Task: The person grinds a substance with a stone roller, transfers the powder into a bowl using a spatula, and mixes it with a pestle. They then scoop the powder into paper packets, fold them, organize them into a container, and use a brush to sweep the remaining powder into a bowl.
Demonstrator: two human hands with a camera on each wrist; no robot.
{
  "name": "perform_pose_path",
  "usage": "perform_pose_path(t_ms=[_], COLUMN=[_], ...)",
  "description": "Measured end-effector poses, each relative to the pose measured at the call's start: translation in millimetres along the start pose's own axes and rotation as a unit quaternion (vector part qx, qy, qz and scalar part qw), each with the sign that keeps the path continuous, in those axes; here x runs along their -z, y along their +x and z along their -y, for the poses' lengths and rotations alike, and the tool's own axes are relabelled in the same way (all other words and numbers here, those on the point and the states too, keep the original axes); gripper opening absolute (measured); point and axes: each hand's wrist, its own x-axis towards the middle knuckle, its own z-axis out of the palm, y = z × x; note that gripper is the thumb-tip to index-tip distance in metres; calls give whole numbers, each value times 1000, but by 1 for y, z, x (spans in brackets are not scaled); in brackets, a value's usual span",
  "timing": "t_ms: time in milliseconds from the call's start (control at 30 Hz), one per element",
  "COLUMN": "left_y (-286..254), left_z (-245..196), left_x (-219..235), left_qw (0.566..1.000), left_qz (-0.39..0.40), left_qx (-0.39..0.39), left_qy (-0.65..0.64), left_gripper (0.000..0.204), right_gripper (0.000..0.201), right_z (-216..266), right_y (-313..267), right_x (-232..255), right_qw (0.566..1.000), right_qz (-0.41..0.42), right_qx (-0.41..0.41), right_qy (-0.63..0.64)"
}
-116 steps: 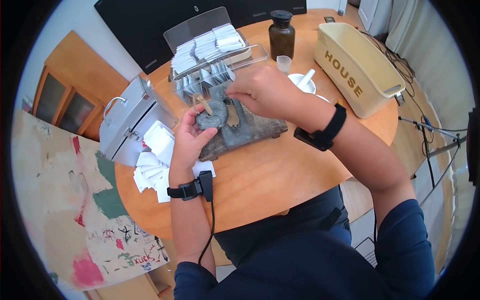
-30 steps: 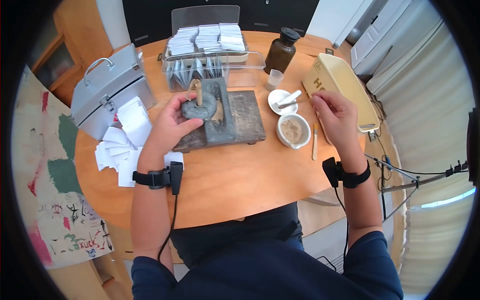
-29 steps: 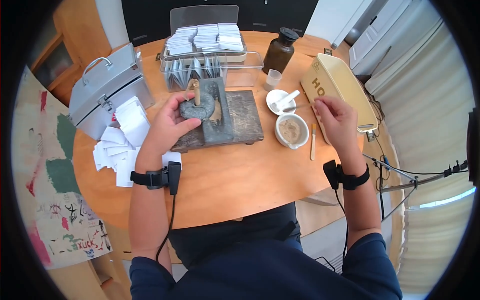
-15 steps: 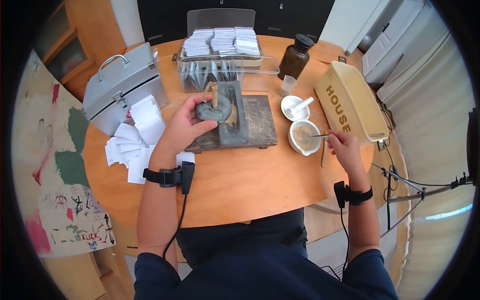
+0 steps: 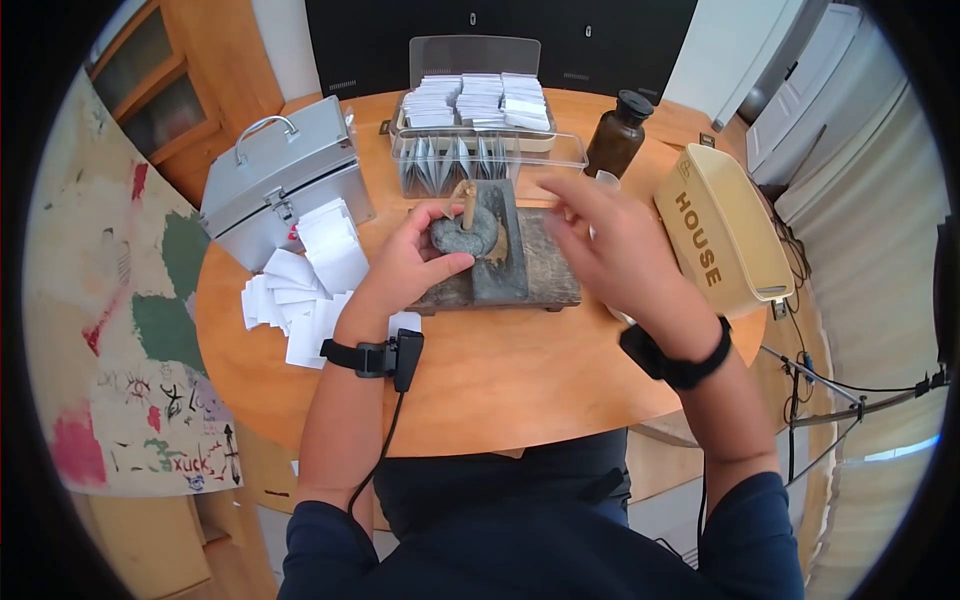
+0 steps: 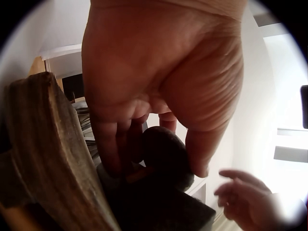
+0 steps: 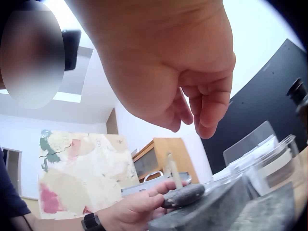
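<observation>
My left hand (image 5: 412,262) grips a round grey stone (image 5: 462,238) from the side, thumb in front and fingers behind. A short wooden peg (image 5: 469,208) stands up from the stone. It sits over a long grey stone slab (image 5: 498,285), with tan powder (image 5: 495,250) beside it. Beneath the slab is a dark wooden board (image 5: 556,262). My right hand (image 5: 618,248) hovers above the board's right end. In the right wrist view, its loosely bent fingers (image 7: 211,113) show no object between them. The hand hides the white mortar and dish.
Behind the slab stands a clear bin (image 5: 497,150) with white paper packets. A silver metal case (image 5: 290,165) and loose white slips (image 5: 330,250) lie left. Right are a brown bottle (image 5: 618,140), a small cup (image 5: 607,181) and a cream bin (image 5: 715,250).
My right hand picked up a thin metal tool, dipped it in the mortar's powder, then moved left over the board, where the tool no longer shows. My left hand keeps holding the stone.
</observation>
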Motion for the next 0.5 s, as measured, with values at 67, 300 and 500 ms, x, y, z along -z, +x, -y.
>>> perform_pose_path(t_ms=[67, 300, 500], left_y=[1, 1, 2], left_z=[2, -7, 2], left_x=[2, -4, -4], left_qw=[1000, 999, 998], left_qz=[8, -10, -3], left_qx=[3, -10, -33], left_qy=[5, 38, 62], left_gripper=[59, 73, 71], right_gripper=[34, 19, 18], right_z=[7, -3, -11], right_y=[27, 61, 46], right_x=[-26, -53, -46], right_qw=[999, 994, 990], right_qz=[-5, 100, 83], right_qx=[31, 45, -74], right_qy=[20, -3, 88])
